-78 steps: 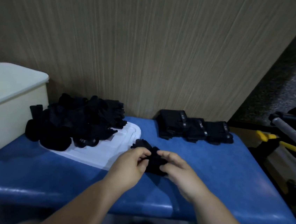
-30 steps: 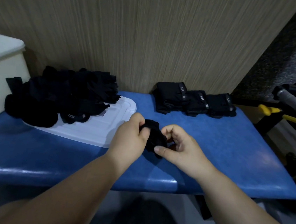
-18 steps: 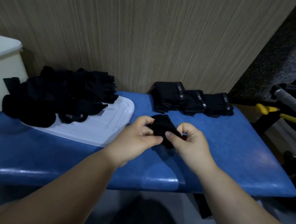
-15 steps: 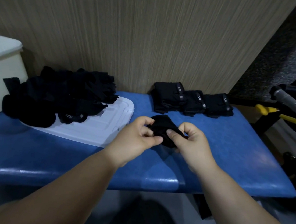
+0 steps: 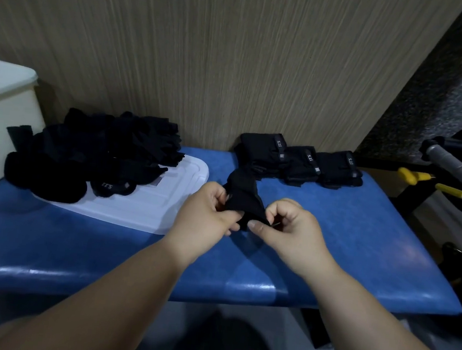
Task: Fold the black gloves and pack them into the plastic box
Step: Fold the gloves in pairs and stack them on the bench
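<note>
Both the left hand (image 5: pixel 205 215) and the right hand (image 5: pixel 290 226) are pinching a black glove (image 5: pixel 243 197) with curled fingers, holding it just above the blue bench (image 5: pixel 360 231), between the white lid (image 5: pixel 164 205) and the folded gloves (image 5: pixel 299 162).

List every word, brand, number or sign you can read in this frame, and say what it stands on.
"5.11", upside down and blurred: on the cuff of a glove at the front of the loose pile.
"5.11", turned sideways, barely legible: on the band of each of the three folded glove bundles.
Nothing else shows readable text.
</note>
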